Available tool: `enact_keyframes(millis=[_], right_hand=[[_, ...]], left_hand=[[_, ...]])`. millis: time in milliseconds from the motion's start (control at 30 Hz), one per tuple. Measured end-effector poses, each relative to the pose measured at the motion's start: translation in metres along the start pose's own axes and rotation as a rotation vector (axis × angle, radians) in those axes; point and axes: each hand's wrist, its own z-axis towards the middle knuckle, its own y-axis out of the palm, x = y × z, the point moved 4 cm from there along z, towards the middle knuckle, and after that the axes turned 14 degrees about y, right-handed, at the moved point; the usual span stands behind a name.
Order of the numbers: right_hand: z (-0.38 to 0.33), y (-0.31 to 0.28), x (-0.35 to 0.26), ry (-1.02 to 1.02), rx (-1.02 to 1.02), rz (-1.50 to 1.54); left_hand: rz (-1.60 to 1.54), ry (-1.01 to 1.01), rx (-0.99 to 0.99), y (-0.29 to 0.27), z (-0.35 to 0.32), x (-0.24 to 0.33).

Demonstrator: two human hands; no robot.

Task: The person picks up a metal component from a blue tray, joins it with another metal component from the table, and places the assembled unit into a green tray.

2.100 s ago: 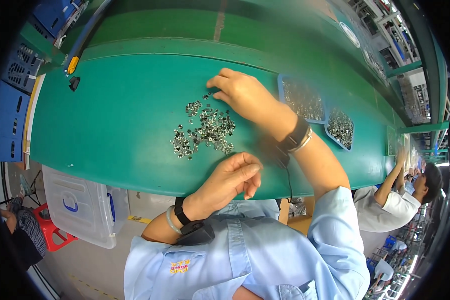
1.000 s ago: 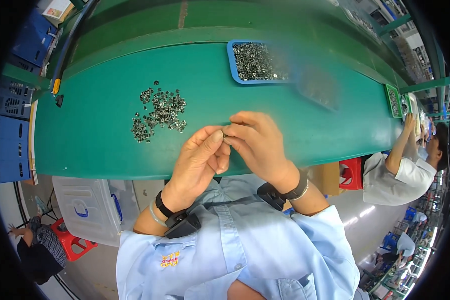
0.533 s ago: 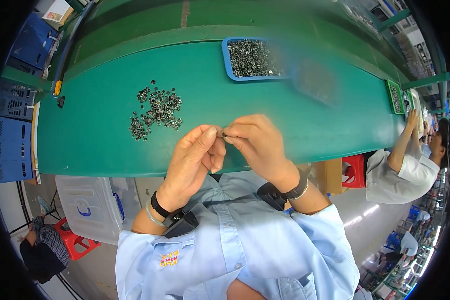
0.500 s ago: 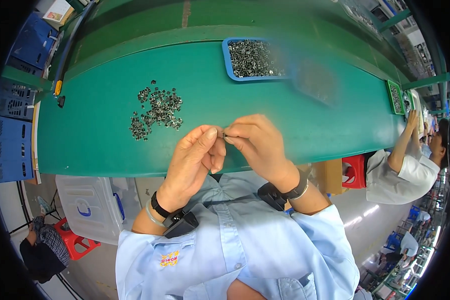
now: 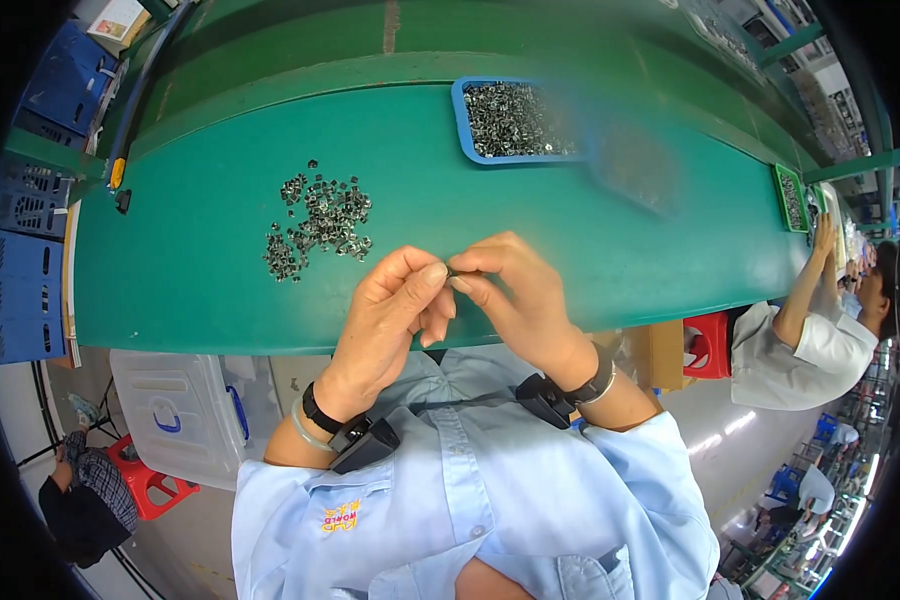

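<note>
Head view: small part [image 5: 450,271] in fingertip pinch of left hand [image 5: 385,310] and right hand [image 5: 522,300].

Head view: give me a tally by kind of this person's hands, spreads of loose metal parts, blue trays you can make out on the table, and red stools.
Hands, left hand and right hand: 2
Spread of loose metal parts: 1
Blue tray: 1; blurred shape uncounted
Red stools: 2
Total: 6

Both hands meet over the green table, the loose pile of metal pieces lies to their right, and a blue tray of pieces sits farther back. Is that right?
Not quite: the head view shows the loose pile left of both the left hand and the right hand, not to their right. The rest stands.
</note>
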Motion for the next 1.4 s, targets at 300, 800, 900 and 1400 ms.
enact_keyframes(millis=[300, 800, 900, 1400], right_hand=[[0.000, 0.003, 0.000, 0.022, -0.011, -0.045], [0.000, 0.001, -0.003, -0.112, 0.118, -0.141], [-0.002, 0.002, 0.000, -0.102, 0.114, -0.174], [-0.007, 0.002, 0.001, -0.085, 0.101, -0.219]], left_hand=[[-0.014, -0.001, -0.046, -0.001, 0.001, -0.002], [0.016, 0.008, 0.034, 0.000, 0.001, 0.002], [-0.003, 0.000, 0.039, -0.001, 0.002, 0.000], [-0.112, 0.001, -0.008, -0.002, 0.004, -0.010]])
